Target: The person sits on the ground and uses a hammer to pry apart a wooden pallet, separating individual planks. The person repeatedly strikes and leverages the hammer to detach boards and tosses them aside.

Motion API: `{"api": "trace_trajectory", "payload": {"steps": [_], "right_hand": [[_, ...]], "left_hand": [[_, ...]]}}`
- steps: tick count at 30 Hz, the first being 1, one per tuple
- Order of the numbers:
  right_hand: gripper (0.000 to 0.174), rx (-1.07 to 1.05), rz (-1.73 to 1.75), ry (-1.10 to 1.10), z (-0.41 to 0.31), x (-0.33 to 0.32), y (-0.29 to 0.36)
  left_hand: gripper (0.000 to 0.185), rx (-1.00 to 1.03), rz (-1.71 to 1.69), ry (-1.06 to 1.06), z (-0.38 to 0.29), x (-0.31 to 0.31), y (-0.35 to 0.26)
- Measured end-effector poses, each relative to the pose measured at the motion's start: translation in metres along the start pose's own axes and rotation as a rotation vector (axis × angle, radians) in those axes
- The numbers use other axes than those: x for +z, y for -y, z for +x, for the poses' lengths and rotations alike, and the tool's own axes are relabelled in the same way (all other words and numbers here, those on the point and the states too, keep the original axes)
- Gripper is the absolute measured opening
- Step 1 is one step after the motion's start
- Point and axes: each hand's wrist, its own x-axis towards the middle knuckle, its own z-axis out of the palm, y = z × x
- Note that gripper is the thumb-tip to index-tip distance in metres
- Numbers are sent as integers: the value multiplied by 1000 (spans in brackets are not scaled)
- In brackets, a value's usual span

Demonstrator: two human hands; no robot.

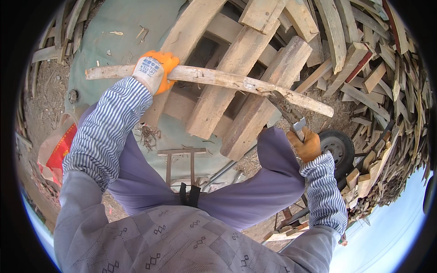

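Note:
My left hand, in a white and orange coated work glove, is closed around a long narrow wooden strip. The strip lies crosswise over several thick timber beams. In my gloved right hand is a worn metal hand tool, its exact kind unclear. The tool's far end meets the strip near its right part, where the wood looks rough and splintered. Whether the tool bites into the wood or only touches it, I cannot tell.
A large heap of scrap wood rises at the right, beside a rubber-tyred wheel. Green sheeting covers ground at the left. Between my legs is a small metal-framed stool. A red and pale bag stands by my left leg.

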Motion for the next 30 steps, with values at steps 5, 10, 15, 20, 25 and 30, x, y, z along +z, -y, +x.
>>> {"api": "trace_trajectory", "payload": {"steps": [5,10,15,20,25,30], "right_hand": [[18,24,375,66,-9,28,37],[23,39,697,-1,-33,78,59],[25,76,1023,-184,-62,148,114],[32,107,1222,-176,-71,189,153],[27,145,1341,-175,-76,194,144],[18,245,1300,-279,-100,180,133]], "left_hand": [[41,-45,21,3,2,-7,-8],[43,-67,6,36,5,-16,-16],[43,-71,85,-15,-6,-8,-17],[44,-41,116,-68,-12,-5,-21],[42,-43,103,-53,-13,-10,-26],[44,-26,100,-57,-13,-7,-22]]}}
